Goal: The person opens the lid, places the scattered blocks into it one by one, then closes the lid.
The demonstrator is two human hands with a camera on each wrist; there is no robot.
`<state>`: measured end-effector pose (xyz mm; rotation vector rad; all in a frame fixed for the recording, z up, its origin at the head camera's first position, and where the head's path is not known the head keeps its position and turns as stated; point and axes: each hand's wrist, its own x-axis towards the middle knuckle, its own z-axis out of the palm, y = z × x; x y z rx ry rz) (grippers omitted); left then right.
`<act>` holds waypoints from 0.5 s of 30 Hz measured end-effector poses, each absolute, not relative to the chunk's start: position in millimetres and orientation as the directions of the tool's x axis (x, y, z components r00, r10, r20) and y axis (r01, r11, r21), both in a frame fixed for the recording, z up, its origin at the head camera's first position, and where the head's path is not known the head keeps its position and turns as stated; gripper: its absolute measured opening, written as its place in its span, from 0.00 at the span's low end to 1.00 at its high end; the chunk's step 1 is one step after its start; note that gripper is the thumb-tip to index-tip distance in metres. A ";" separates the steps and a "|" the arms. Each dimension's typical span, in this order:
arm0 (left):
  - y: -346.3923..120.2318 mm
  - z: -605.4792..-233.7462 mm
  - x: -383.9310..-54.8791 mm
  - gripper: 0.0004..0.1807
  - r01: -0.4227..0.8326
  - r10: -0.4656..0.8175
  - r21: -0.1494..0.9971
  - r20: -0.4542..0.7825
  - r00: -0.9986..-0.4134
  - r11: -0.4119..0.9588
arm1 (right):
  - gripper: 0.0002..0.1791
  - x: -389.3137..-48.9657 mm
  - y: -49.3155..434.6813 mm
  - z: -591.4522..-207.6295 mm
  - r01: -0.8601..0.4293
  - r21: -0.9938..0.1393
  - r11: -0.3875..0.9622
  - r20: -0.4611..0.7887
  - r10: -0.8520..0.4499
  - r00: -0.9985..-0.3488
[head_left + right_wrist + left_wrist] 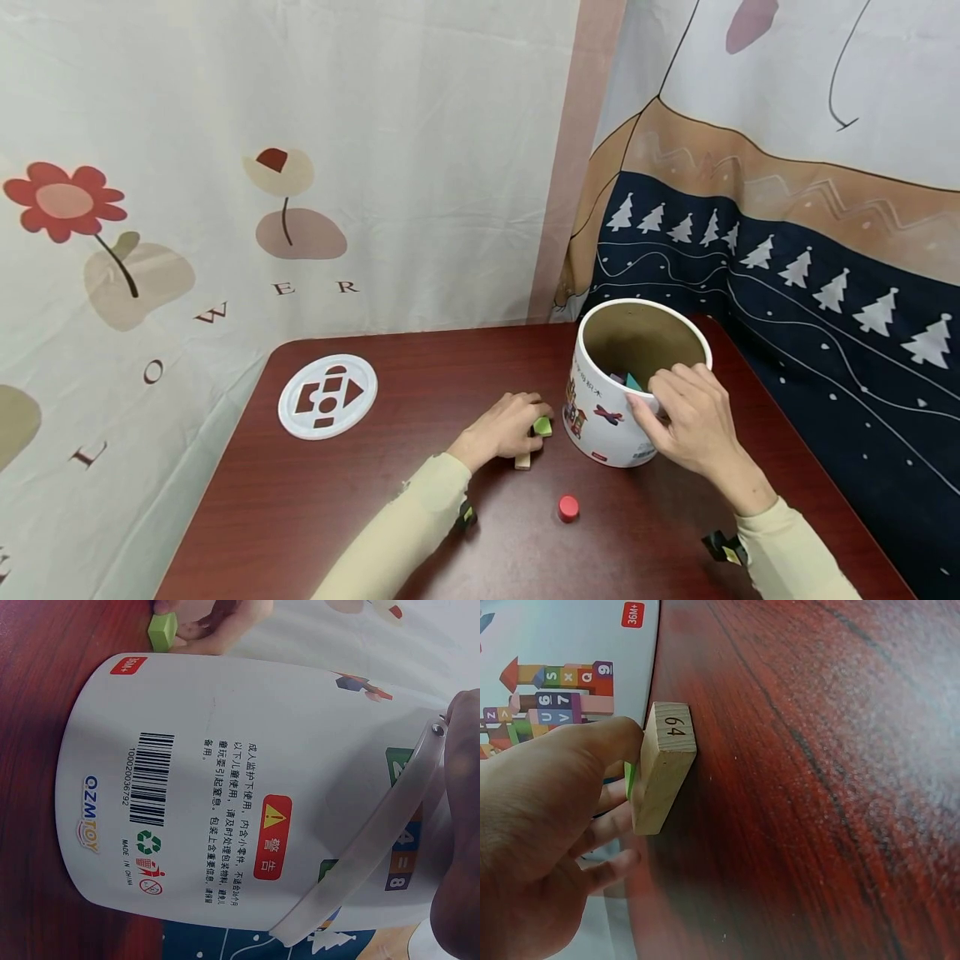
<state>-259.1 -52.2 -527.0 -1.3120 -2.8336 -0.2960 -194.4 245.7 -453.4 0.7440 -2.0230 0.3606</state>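
Note:
My left hand (510, 427) is low over the table beside the bucket, its thumb and fingers pinching a green block (542, 427). Close against that block is a plain wooden block (660, 776) marked 64, which hides most of the green one in the left wrist view. With fingers over the rim and thumb outside, my right hand (693, 417) grips the white toy-block bucket (607, 425). The bucket stands upright, its strap handle (360, 840) hanging down the side. Inside it, a teal block (633, 382) shows partly; the rest of the contents is hidden.
A red cylindrical block (568, 508) stands on the dark red wooden table (420, 375), nearer me than the bucket. At the far left lies a round white lid (298, 423) with shaped cut-outs. Printed curtains (420, 167) hang behind the table and along its right side.

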 end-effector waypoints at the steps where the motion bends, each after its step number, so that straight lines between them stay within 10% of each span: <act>1: -52.1 -527.0 -259.0 0.22 0.753 0.753 0.170 0.081 -0.653 0.635 | 0.31 -194.2 245.6 -453.5 -0.631 0.035 0.775 0.843 -0.361 -0.398; 15: -59.6 -511.9 -264.3 0.22 0.736 0.717 0.340 0.208 -0.665 0.585 | 0.31 -194.2 245.3 -452.6 -0.634 0.041 0.773 0.846 -0.364 -0.390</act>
